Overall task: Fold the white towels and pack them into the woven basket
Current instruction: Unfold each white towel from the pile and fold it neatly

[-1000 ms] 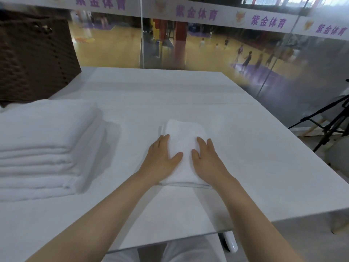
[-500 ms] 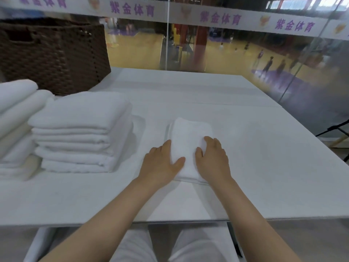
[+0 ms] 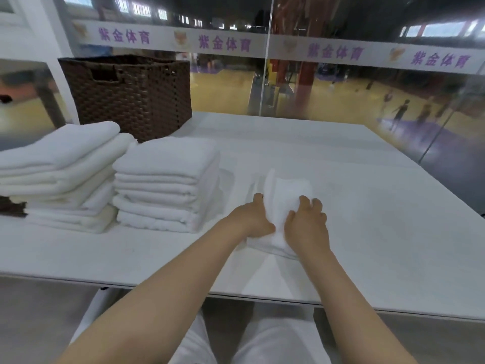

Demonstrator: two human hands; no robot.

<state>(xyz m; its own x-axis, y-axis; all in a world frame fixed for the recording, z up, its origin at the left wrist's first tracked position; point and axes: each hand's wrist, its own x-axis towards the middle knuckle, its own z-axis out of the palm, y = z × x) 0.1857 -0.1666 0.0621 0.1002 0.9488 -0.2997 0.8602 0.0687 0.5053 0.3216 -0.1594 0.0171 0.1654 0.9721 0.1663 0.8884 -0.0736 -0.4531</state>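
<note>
A small folded white towel (image 3: 284, 203) lies on the white tabletop (image 3: 380, 206), toward the near edge and roughly midway along it, with its far end lifted clear of the surface. Both hands are clamped on it: the left hand (image 3: 253, 219) grips the left side with its fingers tucked under and its thumb on top, and the right hand (image 3: 307, 225) grips the right side with its fingers curled over the cloth. The two hands sit close together, a strip of towel showing between them. To the left of the held towel, near but apart from it, stands a neat stack of folded towels (image 3: 165, 183). Just beside that, at the left edge of the tabletop, sits a second pile of towels (image 3: 60, 174), looser and slumped, its top layers sloping. Behind both piles, at the far left corner, stands the dark brown woven basket (image 3: 131, 95), upright, with a handle slot cut into its near wall; what it holds cannot be seen from this angle. Beyond the far edge a glass wall (image 3: 341, 88) carries a white band with purple characters, and a sports hall with blurred figures shows through it. Below the near edge the person's legs in white trousers (image 3: 262, 342) are visible.
</note>
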